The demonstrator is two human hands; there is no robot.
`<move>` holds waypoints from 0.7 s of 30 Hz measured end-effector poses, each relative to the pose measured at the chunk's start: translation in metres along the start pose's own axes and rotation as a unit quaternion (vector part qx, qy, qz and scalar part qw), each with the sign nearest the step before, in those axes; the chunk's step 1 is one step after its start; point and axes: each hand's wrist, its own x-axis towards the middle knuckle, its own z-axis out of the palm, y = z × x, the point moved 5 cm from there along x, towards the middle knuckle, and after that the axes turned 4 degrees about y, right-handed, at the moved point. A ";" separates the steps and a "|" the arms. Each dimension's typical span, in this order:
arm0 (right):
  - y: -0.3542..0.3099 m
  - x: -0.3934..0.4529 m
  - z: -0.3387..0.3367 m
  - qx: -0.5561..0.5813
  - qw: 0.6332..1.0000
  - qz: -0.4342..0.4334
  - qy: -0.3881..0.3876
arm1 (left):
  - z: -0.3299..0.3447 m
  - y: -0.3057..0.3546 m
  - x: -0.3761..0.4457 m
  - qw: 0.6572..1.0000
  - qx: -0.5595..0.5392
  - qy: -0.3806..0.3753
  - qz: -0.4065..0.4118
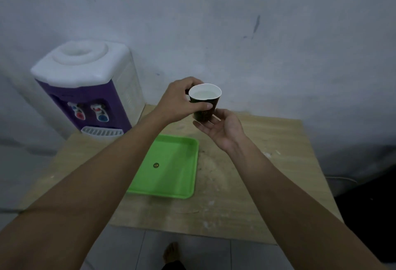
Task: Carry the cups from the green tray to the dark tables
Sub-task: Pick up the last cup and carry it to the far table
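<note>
Head view: left hand [179,100] pinches the full paper cup [204,102] above the green tray [169,167]; right hand [220,129], open-palmed, supports its base. Keep it level.

The picture is dim, with a cool bluish-grey cast and flat, even light whose source cannot be made out. Shadows are soft: a faint one lies on the wall [214,23] behind the water dispenser [85,89], and the lower right corner falls almost black. No glare shows. Detail is soft and smeared throughout, especially on the wall. The wide lens bends the table [246,184] edges and stretches the forearms near the bottom corners.
</note>
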 end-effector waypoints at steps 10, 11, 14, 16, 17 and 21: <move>-0.069 -0.056 -0.020 0.038 0.998 -0.031 -0.039 | 0.035 0.082 0.017 0.997 -0.049 -0.039 0.036; -0.076 -0.061 -0.022 0.040 0.998 -0.036 -0.036 | 0.039 0.090 0.018 0.997 -0.059 -0.042 0.037; -0.094 -0.075 -0.025 0.048 0.997 -0.053 -0.034 | 0.048 0.111 0.023 0.995 -0.083 -0.046 0.043; -0.105 -0.083 -0.028 0.050 0.996 -0.066 -0.031 | 0.054 0.124 0.026 0.994 -0.089 -0.051 0.048; -0.110 -0.087 -0.030 0.050 0.996 -0.073 -0.028 | 0.057 0.130 0.027 0.993 -0.092 -0.053 0.050; -0.127 -0.103 -0.037 0.054 0.994 -0.092 -0.022 | 0.067 0.153 0.031 0.990 -0.109 -0.065 0.054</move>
